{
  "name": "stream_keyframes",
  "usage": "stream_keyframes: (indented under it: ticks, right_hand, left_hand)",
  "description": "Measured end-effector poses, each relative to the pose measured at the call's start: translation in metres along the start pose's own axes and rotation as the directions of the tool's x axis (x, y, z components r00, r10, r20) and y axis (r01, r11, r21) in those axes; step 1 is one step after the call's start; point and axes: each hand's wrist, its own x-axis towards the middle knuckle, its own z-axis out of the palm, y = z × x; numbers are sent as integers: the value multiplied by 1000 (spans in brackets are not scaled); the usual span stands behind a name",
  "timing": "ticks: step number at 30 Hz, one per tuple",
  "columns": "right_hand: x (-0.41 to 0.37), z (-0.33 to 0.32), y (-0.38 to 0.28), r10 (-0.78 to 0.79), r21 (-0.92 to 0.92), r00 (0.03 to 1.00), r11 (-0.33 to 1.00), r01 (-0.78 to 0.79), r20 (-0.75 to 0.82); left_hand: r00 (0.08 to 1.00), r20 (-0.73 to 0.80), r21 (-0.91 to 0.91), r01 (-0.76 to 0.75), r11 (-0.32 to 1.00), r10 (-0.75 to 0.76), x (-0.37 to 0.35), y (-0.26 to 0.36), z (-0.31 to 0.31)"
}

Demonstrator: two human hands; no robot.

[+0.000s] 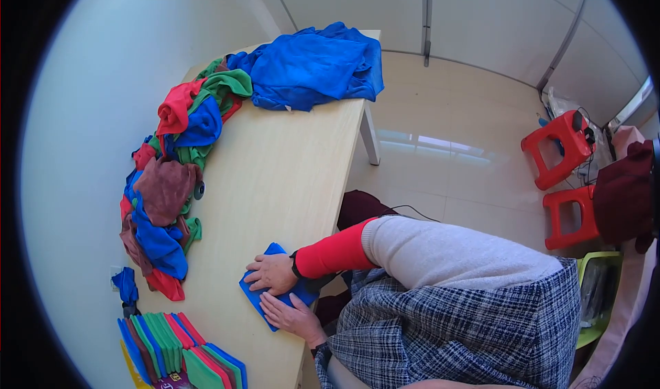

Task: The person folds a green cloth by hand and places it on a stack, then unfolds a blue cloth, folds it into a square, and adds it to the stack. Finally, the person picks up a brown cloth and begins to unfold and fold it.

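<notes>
A folded blue cloth [273, 251] lies flat near the table's edge, in front of my body. My right hand [272, 273], below a red cuff and a dark wristband, rests on its upper part with the palm down and fingers stretched out. Just below, my left hand [295, 319] lies flat across the cloth's lower part, its fingers extended. Both hands touch the cloth, and neither is closed around it. The two hands are close together, and part of the cloth is hidden under them and the right wrist.
A heap of crumpled red, green, blue and brown cloths [165, 189] runs along the wall side of the table [275, 162]. Large blue cloths [309, 66] are piled at the far end. Folded cloths [165, 344] stand in rows nearby. Red stools [560, 148] stand on the floor.
</notes>
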Motion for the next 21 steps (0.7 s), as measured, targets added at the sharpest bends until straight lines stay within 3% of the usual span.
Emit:
stream_keyframes:
  ticks: [12, 21]
  right_hand:
    - [0, -11, -3, 0, -34, 997, 999, 2, 76]
    - [0, -3, 0, -16, -87, 1000, 996, 15, -15]
  left_hand:
    - [1000, -3, -63, 14, 998, -14, 3, 3, -6]
    - [1000, -14, -88, 17, 996, -18, 5, 5, -11]
